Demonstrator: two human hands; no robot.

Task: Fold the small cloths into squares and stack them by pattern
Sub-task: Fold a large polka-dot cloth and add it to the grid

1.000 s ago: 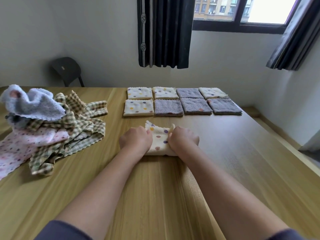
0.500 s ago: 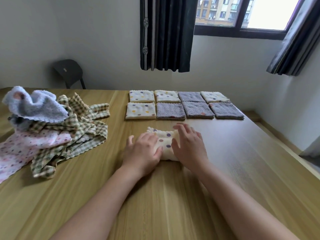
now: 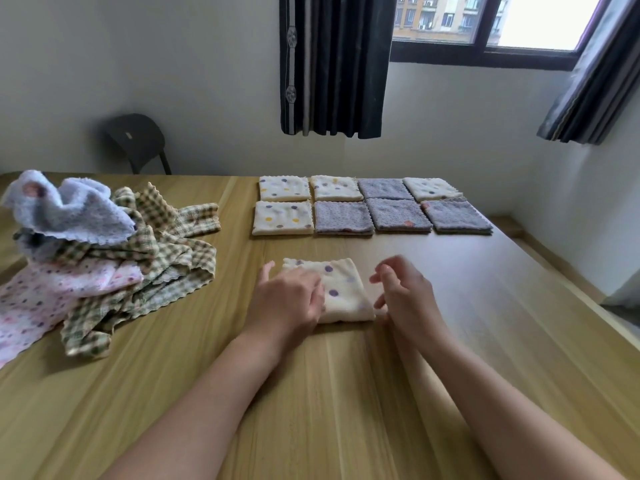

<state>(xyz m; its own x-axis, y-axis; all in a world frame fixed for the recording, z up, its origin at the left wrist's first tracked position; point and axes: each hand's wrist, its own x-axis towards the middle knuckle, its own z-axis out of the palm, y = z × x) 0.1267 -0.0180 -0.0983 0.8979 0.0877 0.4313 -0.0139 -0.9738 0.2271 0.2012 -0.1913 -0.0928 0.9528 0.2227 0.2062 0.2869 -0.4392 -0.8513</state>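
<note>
1. Head view: a wooden table [image 3: 346,403], the dotted cloth [image 3: 343,289] folded mid-table.
2. Left hand [image 3: 287,301] lies flat on it; right hand [image 3: 405,294] hangs loose beside it, empty.
3. Dark curtain [image 3: 332,64] and chair [image 3: 136,136] against the wall [image 3: 207,81].

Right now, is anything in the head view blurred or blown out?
Head view: right hand motion-blurred beside the dotted cloth; left hand on it sharper; window pane blown out white; table grain soft toward the bottom edge.

The right hand [image 3: 405,299] off the dotted cloth [image 3: 343,296] now, just beside its edge.
</note>
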